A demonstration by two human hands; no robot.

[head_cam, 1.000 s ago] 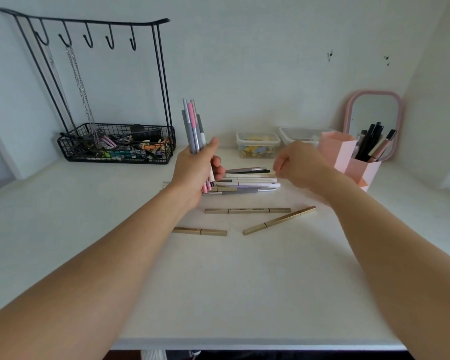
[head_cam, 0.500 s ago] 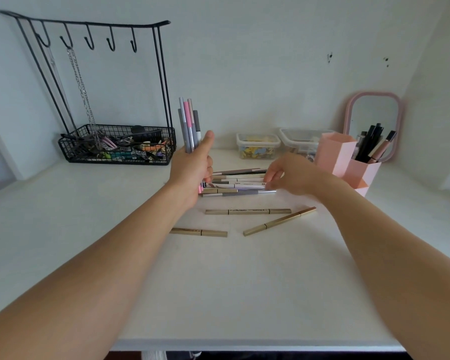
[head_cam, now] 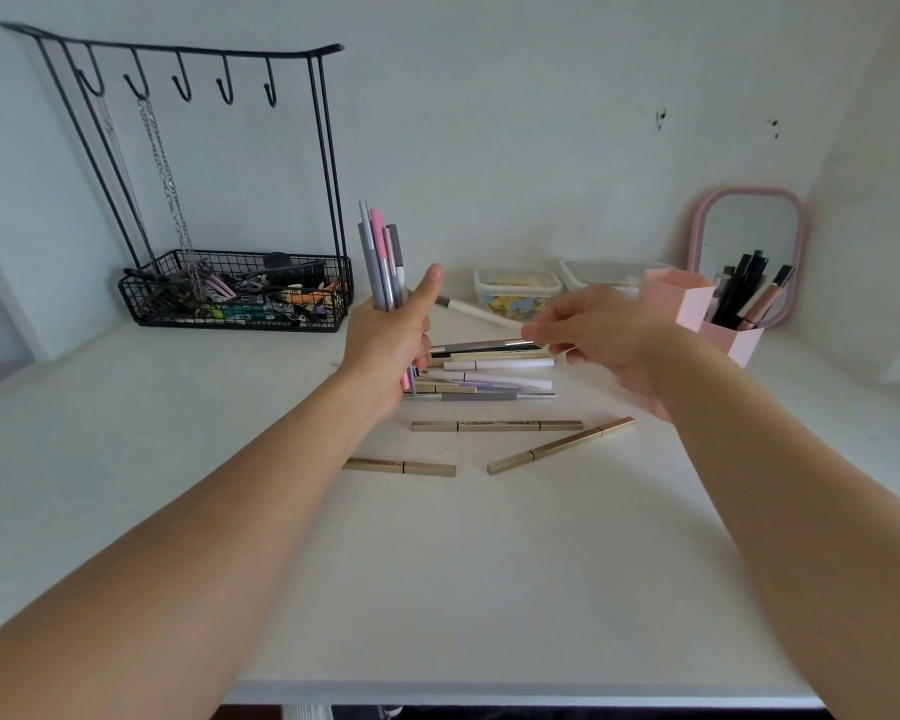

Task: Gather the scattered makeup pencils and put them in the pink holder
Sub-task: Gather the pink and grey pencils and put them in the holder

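Observation:
My left hand (head_cam: 385,345) grips a bundle of grey and pink makeup pencils (head_cam: 380,257) upright above the table. My right hand (head_cam: 598,330) pinches one white pencil (head_cam: 479,311) by its end, its dark tip pointing toward the bundle. Below both hands lies a pile of several white, lilac and grey pencils (head_cam: 489,374). Three gold pencils lie nearer me: one (head_cam: 497,425) straight across, one (head_cam: 559,445) slanted, one (head_cam: 398,466) to the left. The pink holder (head_cam: 663,304) stands at the back right, with dark pencils (head_cam: 739,293) in its right compartment.
A black wire rack with hooks and a cluttered basket (head_cam: 235,298) stands at the back left. Two clear lidded boxes (head_cam: 515,291) (head_cam: 609,272) sit against the wall. A pink-framed mirror (head_cam: 749,241) leans behind the holder. The table's front edge (head_cam: 489,691) is near me.
My right hand reached down to the pile, took hold of a white pencil and lifted it toward the bundle. My left hand stayed about where it was, still holding the bundle.

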